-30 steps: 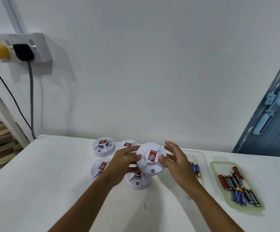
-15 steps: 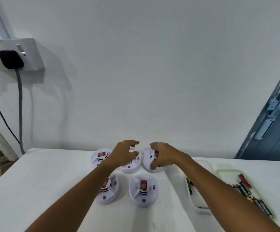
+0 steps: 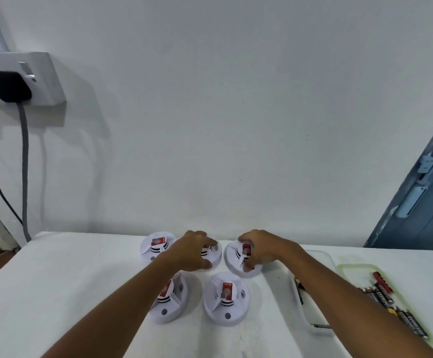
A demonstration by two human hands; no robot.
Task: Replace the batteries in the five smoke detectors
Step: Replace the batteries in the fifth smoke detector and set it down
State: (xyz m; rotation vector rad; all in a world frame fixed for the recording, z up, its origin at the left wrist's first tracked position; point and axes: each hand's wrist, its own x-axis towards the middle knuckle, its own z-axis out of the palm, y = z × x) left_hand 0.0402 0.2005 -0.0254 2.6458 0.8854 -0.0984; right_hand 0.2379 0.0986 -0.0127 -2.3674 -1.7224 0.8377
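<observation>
Five white smoke detectors sit on a white table (image 3: 55,293) against a pale wall (image 3: 223,112), in two rows. The far row holds a far-left detector (image 3: 156,248), a far-middle detector (image 3: 211,253) and a far-right detector (image 3: 237,258); the near row holds a near-left detector (image 3: 170,304) and a near-right detector (image 3: 226,298). Each carries a red label on top.

The left hand (image 3: 192,250) lies over the far-middle detector, fingers curled around its left and near sides, thumb at the near edge, gripping it. The left forearm crosses above the near-left detector and hides part of it. The right hand (image 3: 260,248) grasps the far-right detector, fingers curled over its top and right side, with the thumb pressed at the near rim.

To the right, a clear plastic tray (image 3: 311,313) lies just beside the detectors, mostly hidden by the right forearm. Farther right, a greenish tray (image 3: 352,268) holds a row of batteries (image 3: 383,297), red and dark-cased. On the wall at far left, a black plug (image 3: 10,85) sits in a white socket (image 3: 47,78), with its grey cable (image 3: 24,164) hanging down. A blue door (image 3: 422,197) stands at the right edge.
</observation>
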